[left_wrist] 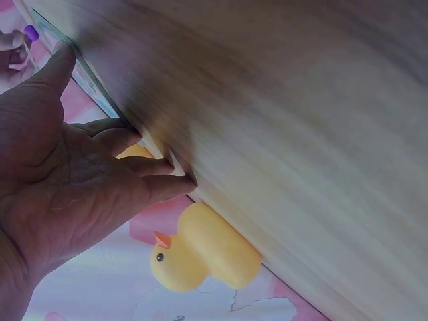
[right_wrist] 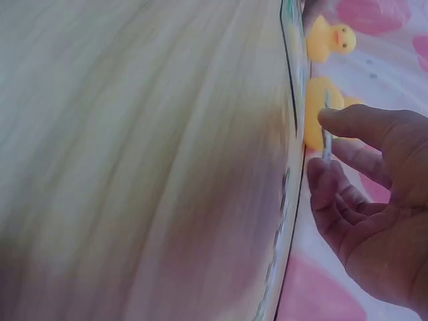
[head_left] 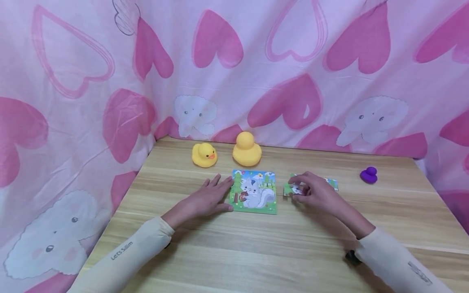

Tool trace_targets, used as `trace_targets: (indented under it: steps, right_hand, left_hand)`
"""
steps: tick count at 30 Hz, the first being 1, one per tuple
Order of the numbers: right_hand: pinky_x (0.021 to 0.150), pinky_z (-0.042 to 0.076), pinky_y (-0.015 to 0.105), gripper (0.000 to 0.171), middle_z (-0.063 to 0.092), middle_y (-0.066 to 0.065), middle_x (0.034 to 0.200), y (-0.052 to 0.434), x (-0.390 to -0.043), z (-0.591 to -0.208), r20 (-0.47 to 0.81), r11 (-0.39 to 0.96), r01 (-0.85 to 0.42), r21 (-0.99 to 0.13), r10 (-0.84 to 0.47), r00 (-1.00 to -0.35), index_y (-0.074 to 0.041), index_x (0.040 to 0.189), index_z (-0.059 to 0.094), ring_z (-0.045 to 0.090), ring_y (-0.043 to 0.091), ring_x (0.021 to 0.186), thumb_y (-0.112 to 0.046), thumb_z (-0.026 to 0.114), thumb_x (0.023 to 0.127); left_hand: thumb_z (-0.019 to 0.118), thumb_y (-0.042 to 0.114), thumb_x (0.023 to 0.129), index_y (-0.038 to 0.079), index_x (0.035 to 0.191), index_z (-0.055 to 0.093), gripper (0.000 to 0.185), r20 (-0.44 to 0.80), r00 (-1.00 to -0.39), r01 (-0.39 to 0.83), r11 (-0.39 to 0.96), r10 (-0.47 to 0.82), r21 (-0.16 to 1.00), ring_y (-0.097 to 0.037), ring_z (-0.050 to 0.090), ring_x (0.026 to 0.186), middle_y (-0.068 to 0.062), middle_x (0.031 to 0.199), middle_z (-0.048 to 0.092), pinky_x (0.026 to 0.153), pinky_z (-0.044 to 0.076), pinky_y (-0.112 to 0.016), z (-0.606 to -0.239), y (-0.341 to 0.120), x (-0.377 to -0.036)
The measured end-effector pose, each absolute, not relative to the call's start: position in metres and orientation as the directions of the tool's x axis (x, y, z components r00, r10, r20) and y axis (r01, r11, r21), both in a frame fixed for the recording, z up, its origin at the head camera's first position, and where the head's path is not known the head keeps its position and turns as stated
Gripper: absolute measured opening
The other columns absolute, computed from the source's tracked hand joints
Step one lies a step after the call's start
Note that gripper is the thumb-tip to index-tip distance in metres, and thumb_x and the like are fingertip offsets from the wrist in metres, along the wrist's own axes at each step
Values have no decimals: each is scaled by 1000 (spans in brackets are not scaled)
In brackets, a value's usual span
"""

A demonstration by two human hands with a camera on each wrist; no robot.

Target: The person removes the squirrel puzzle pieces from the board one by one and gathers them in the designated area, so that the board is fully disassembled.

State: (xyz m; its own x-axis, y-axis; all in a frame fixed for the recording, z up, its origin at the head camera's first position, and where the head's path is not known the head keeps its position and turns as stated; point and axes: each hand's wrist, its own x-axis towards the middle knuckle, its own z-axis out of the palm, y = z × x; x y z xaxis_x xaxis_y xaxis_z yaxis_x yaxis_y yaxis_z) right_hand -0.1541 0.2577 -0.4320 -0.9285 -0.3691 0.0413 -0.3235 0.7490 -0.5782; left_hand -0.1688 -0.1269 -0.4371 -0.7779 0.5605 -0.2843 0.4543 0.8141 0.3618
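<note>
A square puzzle board (head_left: 253,192) with a grey squirrel picture lies flat on the table. My left hand (head_left: 205,199) is at its left side, fingers straight and fingertips at the edge, thumb by the lower corner; the left wrist view shows the palm side with the fingers spread. To the right of the board, my right hand (head_left: 319,194) pinches a thin puzzle piece (right_wrist: 328,144), seen edge-on in the right wrist view and lifted above the table. More puzzle pieces (head_left: 333,184) lie under and behind this hand, partly hidden by it.
Behind the board sit a small yellow duck (head_left: 204,155) and a larger yellow duck (head_left: 247,151) facing away. A purple duck (head_left: 369,175) sits at the right on the wooden table (head_left: 256,252). A pink heart-print curtain (head_left: 220,81) hangs along the back and left.
</note>
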Motion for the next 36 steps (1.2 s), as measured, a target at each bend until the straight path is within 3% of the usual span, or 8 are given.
trace_targets:
  steps: [6, 19, 26, 33, 36]
  right_hand:
    - [68, 50, 22, 37, 65, 2, 97, 273, -154, -440, 46, 773, -349, -530, -385, -922, -17, 121, 75, 59, 14, 80, -15, 89, 86]
    - [70, 48, 24, 34, 65, -3, 98, 277, -156, -443, 26, 800, -394, -454, -430, -903, -18, 119, 76, 55, 9, 81, -19, 88, 87]
    - [72, 49, 25, 37, 66, -1, 101, 278, -157, -444, 8, 805, -377, -458, -421, -907, -18, 123, 75, 57, 10, 82, -19, 87, 88]
    - [73, 53, 26, 26, 67, 1, 99, 266, -157, -437, -21, 803, -335, -494, -396, -918, -20, 106, 75, 60, 13, 83, -22, 90, 84]
    - [73, 53, 26, 26, 68, 1, 98, 255, -158, -434, -18, 785, -339, -519, -406, -914, -20, 105, 75, 60, 13, 82, -22, 90, 84]
  left_hand:
    - [62, 57, 102, 17, 171, 18, 91, -290, -778, 453, 817, 558, 357, -39, 3, 167, -1, 180, 13, 134, 9, -65, -437, -127, -169]
    - [63, 55, 102, 16, 171, 18, 91, -283, -776, 457, 811, 565, 365, -40, 3, 167, -3, 180, 15, 133, 9, -65, -436, -127, -168]
    - [62, 55, 102, 16, 171, 19, 90, -280, -777, 459, 812, 564, 362, -39, 4, 167, -3, 180, 15, 133, 9, -65, -435, -127, -167]
    - [62, 56, 102, 17, 171, 18, 91, -285, -777, 459, 815, 561, 354, -38, 4, 167, -2, 180, 14, 133, 9, -65, -435, -126, -167]
    - [63, 55, 102, 16, 171, 19, 90, -283, -778, 457, 815, 561, 357, -39, 4, 167, -3, 180, 15, 133, 9, -65, -435, -126, -167]
